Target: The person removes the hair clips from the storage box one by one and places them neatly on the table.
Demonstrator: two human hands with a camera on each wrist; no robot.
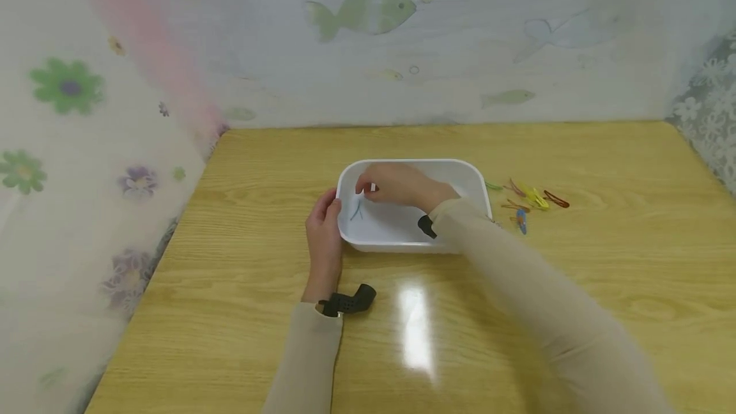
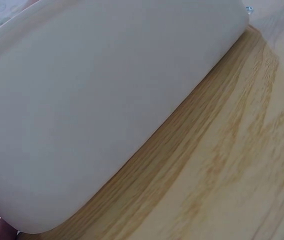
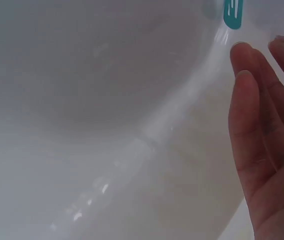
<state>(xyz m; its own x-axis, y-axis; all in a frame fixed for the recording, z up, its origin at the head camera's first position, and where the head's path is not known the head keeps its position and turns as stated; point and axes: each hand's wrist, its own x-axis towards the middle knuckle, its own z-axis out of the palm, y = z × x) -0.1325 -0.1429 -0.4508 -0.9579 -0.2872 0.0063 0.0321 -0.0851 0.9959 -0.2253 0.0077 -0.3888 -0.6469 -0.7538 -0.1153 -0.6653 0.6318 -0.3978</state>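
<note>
A white plastic tub (image 1: 397, 246) with rounded corners sits on the table, and its outer wall (image 2: 97, 110) fills much of the left wrist view. My left hand (image 1: 324, 232) grips the tub's left end, thumb near the rim and fingers against the outside. Inside the tub, my right hand (image 1: 399, 184) hovers toward the left end with its fingers bent and nothing held between them. Close by its fingertips (image 3: 244, 82) in the right wrist view is a teal hair clip (image 3: 233, 14). The head view shows thin bluish shapes (image 1: 356, 211) under this hand, too small to make out well.
Several snap hair clips lie right of the tub: yellow (image 1: 537, 198), dark red (image 1: 556, 199), blue (image 1: 521, 221), orange-brown (image 1: 515, 206) and green (image 1: 492, 186). The wooden table (image 1: 253, 209) meets patterned walls at the back and left. Dark camera mounts (image 1: 347, 302) sit on both wrists.
</note>
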